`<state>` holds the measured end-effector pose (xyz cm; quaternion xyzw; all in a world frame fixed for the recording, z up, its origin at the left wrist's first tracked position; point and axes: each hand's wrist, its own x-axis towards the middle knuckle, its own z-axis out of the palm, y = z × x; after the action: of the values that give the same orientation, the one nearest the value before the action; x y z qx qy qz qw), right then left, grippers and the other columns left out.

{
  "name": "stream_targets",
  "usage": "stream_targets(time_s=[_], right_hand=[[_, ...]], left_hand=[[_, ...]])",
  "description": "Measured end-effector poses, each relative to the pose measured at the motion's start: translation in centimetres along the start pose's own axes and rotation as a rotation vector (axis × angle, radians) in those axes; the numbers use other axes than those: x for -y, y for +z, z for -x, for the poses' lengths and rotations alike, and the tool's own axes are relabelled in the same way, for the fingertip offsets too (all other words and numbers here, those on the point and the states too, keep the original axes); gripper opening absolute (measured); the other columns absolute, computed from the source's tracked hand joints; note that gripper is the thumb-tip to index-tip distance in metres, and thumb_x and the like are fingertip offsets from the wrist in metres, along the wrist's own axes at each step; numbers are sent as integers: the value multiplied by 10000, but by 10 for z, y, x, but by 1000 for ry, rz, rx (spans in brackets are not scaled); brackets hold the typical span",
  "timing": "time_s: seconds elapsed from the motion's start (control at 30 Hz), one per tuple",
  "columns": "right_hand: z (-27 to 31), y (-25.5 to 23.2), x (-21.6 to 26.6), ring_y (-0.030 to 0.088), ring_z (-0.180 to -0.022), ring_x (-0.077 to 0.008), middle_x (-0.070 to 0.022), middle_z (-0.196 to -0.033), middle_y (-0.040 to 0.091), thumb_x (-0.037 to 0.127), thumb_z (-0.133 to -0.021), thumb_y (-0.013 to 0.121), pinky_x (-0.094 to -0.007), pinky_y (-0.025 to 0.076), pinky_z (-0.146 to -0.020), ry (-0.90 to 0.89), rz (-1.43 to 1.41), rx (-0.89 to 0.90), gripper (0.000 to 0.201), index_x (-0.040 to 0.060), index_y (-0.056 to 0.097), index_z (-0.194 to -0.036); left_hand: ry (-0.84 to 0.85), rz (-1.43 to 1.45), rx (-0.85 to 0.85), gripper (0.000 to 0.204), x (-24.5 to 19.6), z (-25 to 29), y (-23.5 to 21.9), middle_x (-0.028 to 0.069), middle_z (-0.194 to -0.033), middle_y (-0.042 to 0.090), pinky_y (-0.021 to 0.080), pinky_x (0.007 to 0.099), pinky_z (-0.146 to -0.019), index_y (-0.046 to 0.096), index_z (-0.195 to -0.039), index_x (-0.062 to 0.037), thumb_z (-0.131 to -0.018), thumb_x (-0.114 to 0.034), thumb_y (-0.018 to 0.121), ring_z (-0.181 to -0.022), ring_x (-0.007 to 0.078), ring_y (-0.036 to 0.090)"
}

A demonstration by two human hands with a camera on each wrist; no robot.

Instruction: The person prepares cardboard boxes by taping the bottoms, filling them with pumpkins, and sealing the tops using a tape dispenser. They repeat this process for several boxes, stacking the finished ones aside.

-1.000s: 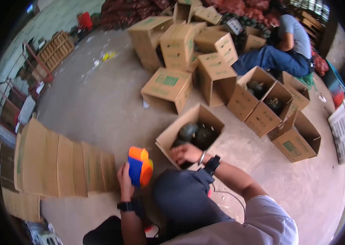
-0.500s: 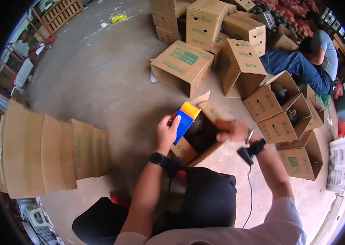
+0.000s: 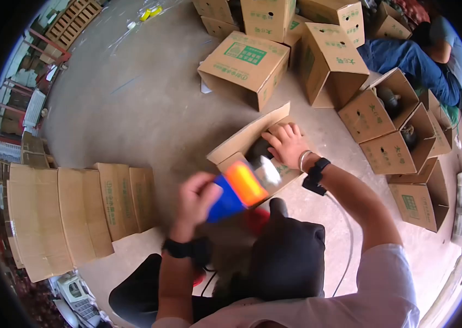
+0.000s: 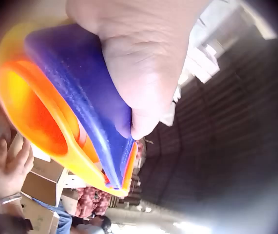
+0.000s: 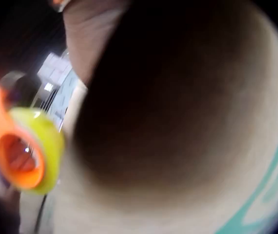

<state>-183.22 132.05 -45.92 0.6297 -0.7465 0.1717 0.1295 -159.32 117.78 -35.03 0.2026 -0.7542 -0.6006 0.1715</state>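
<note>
My left hand (image 3: 194, 205) (image 4: 143, 63) grips the blue body of an orange-and-blue tape dispenser (image 3: 231, 194) (image 4: 87, 90), blurred in the head view. Its yellow tape roll (image 5: 53, 151) shows in the right wrist view. Just right of the dispenser is an open cardboard box (image 3: 250, 132) with one flap raised and a dark round item (image 3: 260, 152) inside. My right hand (image 3: 287, 145) (image 4: 12, 170) rests at the box's far right side, fingers spread. A shiny whitish patch (image 3: 270, 170) lies between the hands. What the right fingertips touch is unclear.
Folded cartons (image 3: 80, 210) stand in a row at the left. An upturned carton (image 3: 244, 63) lies beyond the box. Open boxes with dark round items (image 3: 370, 117) stand to the right, near a seated person (image 3: 414, 63). A cable (image 3: 349, 240) hangs from my right wrist.
The view has shifted closer over the box. The left hand with the dispenser moved towards the box's near side, rotating it. The right hand left the box, then came back onto its far right side.
</note>
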Motion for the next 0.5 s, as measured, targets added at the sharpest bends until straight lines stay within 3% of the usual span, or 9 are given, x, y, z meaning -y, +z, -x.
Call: stream_targets(time_s=[0.07,0.1,0.17,0.23,0.33,0.4,0.47,0.5], right_hand=[[-10,5,-1,496,-947,-264,-71,-947,527,243,-714,616,-410,374,-809,-220,1,-75,343,120,561,-1029],[-36,-6,7,506,-845,-252,-54,-854,510,198,-678,631,-393,390,-740,-208,-4,-333,266,120,570,-925],[-81,-34,4,503,-823,-265,-78,-815,506,217,-707,615,-402,365,-732,-43,78,-389,188,106,566,-852],[-116,-18,-19,528,-910,-286,-105,-896,586,383,-815,505,-407,361,-756,331,94,-103,301,110,597,-901],[-76,-18,-11,398,-1181,-310,-121,-1208,505,486,-842,425,-569,297,-901,385,149,615,482,159,507,-1186],[3,-8,12,200,-1310,-333,-119,-1401,289,529,-853,368,-667,229,-916,410,163,419,555,251,354,-1333],[17,-21,19,87,-1340,-346,-98,-1452,159,555,-859,323,-679,227,-917,483,198,499,554,318,292,-1358],[14,-18,19,92,-1331,-375,-100,-1449,170,578,-854,313,-673,238,-914,491,165,505,570,317,286,-1359]], left_hand=[[-68,-266,174,267,33,22,32,95,-719,616,467,276,-632,628,-835,-9,-739,-251,687,-651,142,590],[-79,-281,245,303,33,29,40,118,-711,616,471,277,-643,636,-832,-26,-717,-297,707,-662,166,608],[-42,-223,161,310,32,35,48,135,-721,616,475,283,-624,632,-825,-22,-718,-304,706,-663,186,627],[-51,-231,129,290,33,47,52,136,-719,616,475,281,-612,629,-822,-18,-726,-282,700,-654,195,631],[-36,-208,74,265,31,43,45,137,-714,617,473,277,-603,627,-823,-15,-737,-258,691,-639,201,627],[-69,-161,35,254,34,44,46,136,-710,615,472,276,-602,626,-827,-15,-742,-247,685,-630,197,622],[-151,-74,40,263,38,40,43,67,-711,620,458,251,-620,621,-836,6,-782,-248,660,-651,106,565],[-175,43,0,265,38,38,43,42,-714,610,447,240,-609,615,-834,11,-803,-251,642,-654,87,544]])
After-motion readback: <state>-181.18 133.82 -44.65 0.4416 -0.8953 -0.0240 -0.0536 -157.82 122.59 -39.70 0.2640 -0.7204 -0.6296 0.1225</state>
